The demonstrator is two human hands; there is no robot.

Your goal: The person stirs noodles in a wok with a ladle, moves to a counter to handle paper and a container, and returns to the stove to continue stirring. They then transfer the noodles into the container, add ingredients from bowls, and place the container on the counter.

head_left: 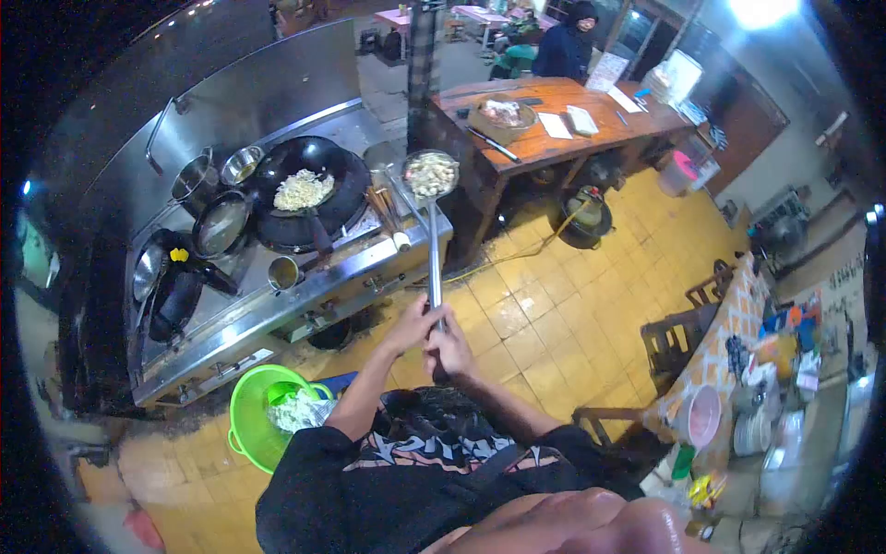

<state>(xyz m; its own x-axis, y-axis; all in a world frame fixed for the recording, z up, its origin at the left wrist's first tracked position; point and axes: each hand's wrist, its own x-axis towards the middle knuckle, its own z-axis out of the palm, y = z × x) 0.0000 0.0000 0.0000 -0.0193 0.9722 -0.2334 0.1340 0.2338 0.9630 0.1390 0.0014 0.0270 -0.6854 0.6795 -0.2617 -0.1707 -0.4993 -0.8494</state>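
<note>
My left hand (413, 327) and my right hand (449, 348) are both closed around the handle of a long-handled skimmer (435, 249), left hand higher up the handle. Pale chopped food (431, 174) is heaped in its round head, which is out beyond the stove's right end. Left of it, a large black wok (346, 189) sits on the stove with pale, noodle-like food (305, 191) in it. The handle's lower end points back toward my body.
Pans and a metal cup (284, 272) crowd the steel stove (249, 319). A green basin (242, 420) stands on the floor at my left. Ahead, a wooden counter (544, 97) bears a food bowl (480, 118); a person (565, 48) is behind it. Chairs (678, 342) are to my right.
</note>
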